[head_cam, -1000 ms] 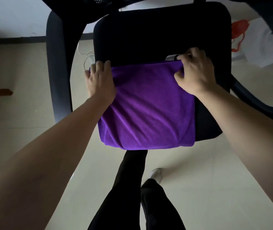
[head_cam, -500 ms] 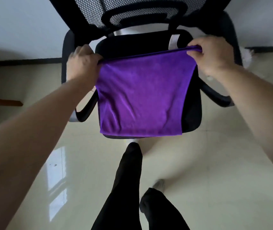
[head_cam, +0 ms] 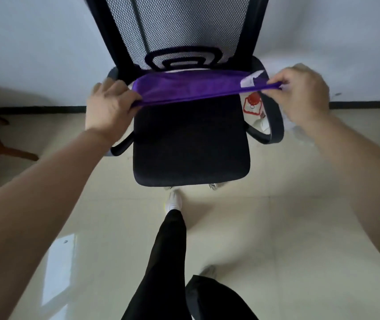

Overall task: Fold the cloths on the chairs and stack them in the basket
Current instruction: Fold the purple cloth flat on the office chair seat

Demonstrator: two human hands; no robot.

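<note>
A purple cloth (head_cam: 193, 87) is stretched out nearly flat in the air above the back of a black office chair's seat (head_cam: 191, 144). My left hand (head_cam: 109, 105) grips its left end and my right hand (head_cam: 300, 93) pinches its right end. A white label shows near the cloth's right corner. The seat below it is bare. No basket is in view.
The chair has a mesh backrest (head_cam: 184, 28) and two armrests, and stands against a pale wall. A white bag with red print (head_cam: 252, 106) lies behind the right armrest. Wooden furniture legs (head_cam: 2, 146) are at the left. My legs and shoes stand on the tiled floor.
Both hands have lifted the purple cloth off the seat and raised it toward the backrest, so it now hangs level above the seat. The view has tilted up.
</note>
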